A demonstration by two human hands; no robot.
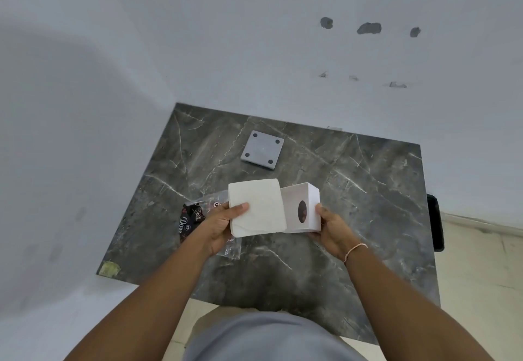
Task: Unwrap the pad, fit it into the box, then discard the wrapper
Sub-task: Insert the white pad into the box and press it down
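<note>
Above the table, left hand grips pad, right hand grips box, fingers mostly hidden

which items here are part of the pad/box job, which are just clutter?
In the job:
- white pad, held by left hand
- white box, held by right hand, pad going in
- clear printed wrapper, on the table under the left hand

Lying about:
- grey square plate with four dark dots, further back on the marble table
</note>
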